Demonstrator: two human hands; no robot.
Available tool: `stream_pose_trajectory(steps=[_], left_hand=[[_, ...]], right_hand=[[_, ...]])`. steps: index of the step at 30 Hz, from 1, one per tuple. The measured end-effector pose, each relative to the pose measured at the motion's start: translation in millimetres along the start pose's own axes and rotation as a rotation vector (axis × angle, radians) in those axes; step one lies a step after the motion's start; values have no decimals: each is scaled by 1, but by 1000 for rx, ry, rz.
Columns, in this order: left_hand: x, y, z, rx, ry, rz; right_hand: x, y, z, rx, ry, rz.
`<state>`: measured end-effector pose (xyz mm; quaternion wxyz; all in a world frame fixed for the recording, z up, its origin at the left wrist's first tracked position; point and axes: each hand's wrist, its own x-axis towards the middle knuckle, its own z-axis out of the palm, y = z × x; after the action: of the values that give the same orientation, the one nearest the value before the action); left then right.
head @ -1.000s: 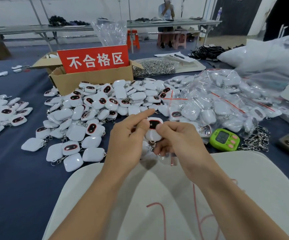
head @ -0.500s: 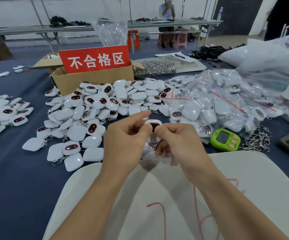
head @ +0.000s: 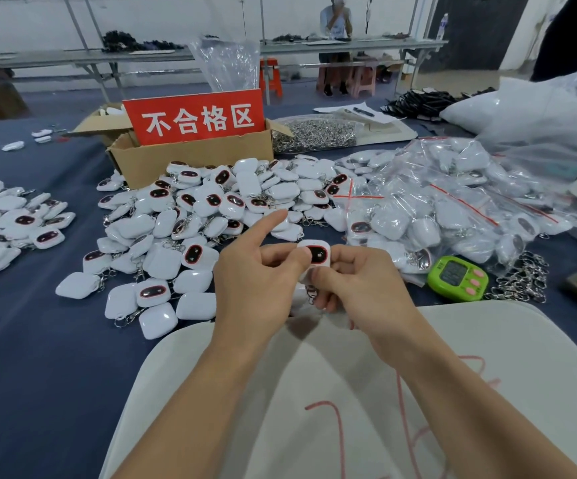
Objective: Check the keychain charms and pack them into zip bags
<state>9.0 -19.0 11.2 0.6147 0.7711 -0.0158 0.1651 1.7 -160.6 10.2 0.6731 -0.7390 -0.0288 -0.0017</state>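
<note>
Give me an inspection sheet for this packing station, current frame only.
Surface: table under dark blue cloth; white fabric with red marks at near edge.
Job's things: one charm held, dark face toward the camera; loose charms heaped centre and left; bagged charms heaped right.
Clutter: cardboard box with red sign; green timer; metal clasps.
Grippers: left hand and right hand both pinch the charm; left index finger straight.
Cables: dark bundle far right, cords or straps, cannot tell.
Surroundings: seated person at a far bench.
</note>
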Motion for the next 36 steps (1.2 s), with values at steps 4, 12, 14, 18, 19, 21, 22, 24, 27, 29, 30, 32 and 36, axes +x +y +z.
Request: stream_pose_trajectory(steps=[4,12,14,18,19,21,22,24,27,29,30,32,36], left_hand=[[0,-2,0,22,-22,45],[1,0,-7,209,-19,112],[-2,-1,-8,308,-17,117],[-7,-1,-6,369,-7,140],[-7,-1,-5,344,-24,137],[-5,0,-5,306,-54,122],[-3,-1,-6,287,-62,111],[-1,-3,-7,254,-72,102],[-1,-2,-5,162,-92,115],[0,-1,-4,40,-115,92],[1,0,-4,-26,-122,58],[3,2,-5,-126,-117,-27],[6,3,-8,-233,-97,-104]], right_hand=[[2,0,1,45,42,12],[5,6,-2,-100,183,-152],[7,8,-5,-126,234,-194],[6,10,-7,-161,306,-311],[6,10,-8,-176,315,-351],[6,9,-7,-193,319,-404],[6,8,-7,-199,318,-415],[6,9,-7,-221,317,-429],[5,8,-7,-274,314,-454],[5,6,-8,-249,256,-419],[6,5,-8,-221,203,-387],[5,3,-7,-213,144,-348],[4,5,-6,-103,155,-287]])
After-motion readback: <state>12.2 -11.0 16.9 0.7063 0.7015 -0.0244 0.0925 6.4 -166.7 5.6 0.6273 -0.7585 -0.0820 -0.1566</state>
